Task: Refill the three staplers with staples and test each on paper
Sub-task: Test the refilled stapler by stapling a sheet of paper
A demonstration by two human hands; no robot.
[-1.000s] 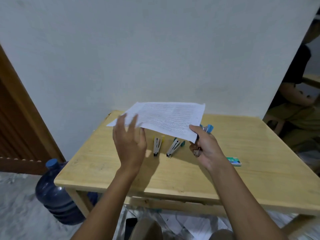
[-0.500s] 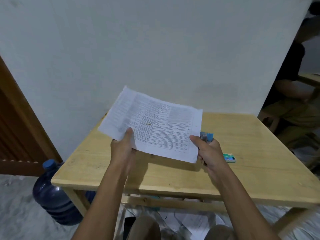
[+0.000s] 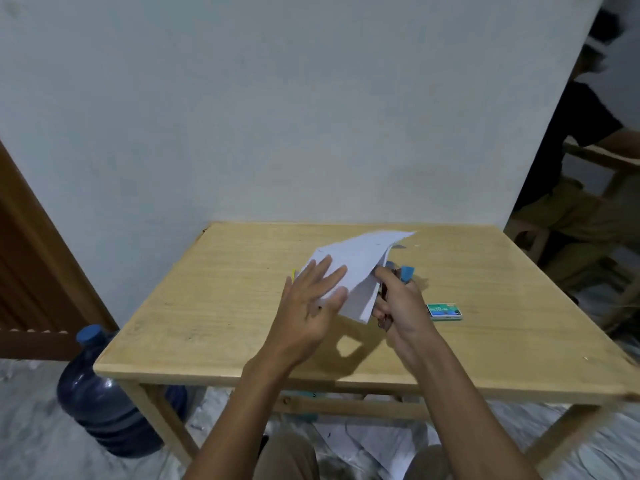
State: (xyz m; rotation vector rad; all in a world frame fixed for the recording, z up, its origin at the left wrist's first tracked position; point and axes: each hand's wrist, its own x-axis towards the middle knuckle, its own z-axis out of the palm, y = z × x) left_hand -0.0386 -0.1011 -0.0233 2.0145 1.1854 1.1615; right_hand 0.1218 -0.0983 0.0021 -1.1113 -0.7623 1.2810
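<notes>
Two hands above the wooden table [image 3: 214,306]. Left hand [image 3: 313,303] flat, fingers spread, palm pressing on the folded paper [image 3: 360,261]; not closed around anything. Right hand [image 3: 398,306] curled shut around a blue stapler [image 3: 406,273], just beside the paper's right edge. Staple box [image 3: 445,312] lies on the table right of that hand. Water bottle [image 3: 100,396] stands on the floor at left.

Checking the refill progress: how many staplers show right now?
1 clearly: a blue stapler gripped in the right hand. A yellow sliver beside the left hand may be another; the paper likely hides others.
</notes>
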